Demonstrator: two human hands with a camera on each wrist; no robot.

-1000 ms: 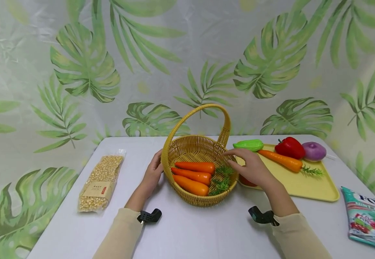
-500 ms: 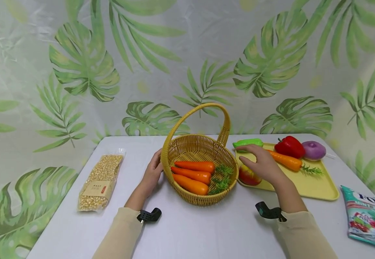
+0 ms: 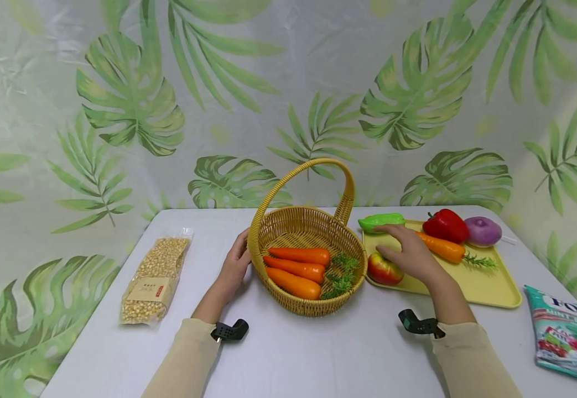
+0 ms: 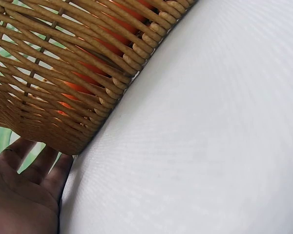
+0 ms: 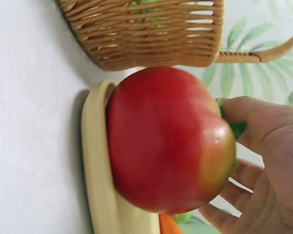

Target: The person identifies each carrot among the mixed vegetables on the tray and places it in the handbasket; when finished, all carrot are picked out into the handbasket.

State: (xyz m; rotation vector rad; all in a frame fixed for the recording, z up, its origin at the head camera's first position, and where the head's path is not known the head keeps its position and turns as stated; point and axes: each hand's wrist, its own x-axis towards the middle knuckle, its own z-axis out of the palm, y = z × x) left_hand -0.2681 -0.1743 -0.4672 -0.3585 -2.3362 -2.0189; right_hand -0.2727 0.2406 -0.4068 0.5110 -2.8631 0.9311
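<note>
A wicker basket with a tall handle stands mid-table, several orange carrots with green tops lying inside. Against its left outer wall rests my left hand, whose fingers reach along the wicker and partly vanish behind it. My right hand hovers over a red-yellow apple at the near left corner of a yellow tray. In the right wrist view, thumb and fingers are spread around the leafy top of the apple, holding nothing; whether they touch it I cannot tell.
The tray also bears a green pepper-like vegetable, a red bell pepper, a purple onion and another carrot. A bag of corn kernels lies left. At the right edge lies a teal candy bag.
My right hand has moved right from the basket's rim to above the apple, which was mostly hidden before. My left hand and the basket have stayed put.
</note>
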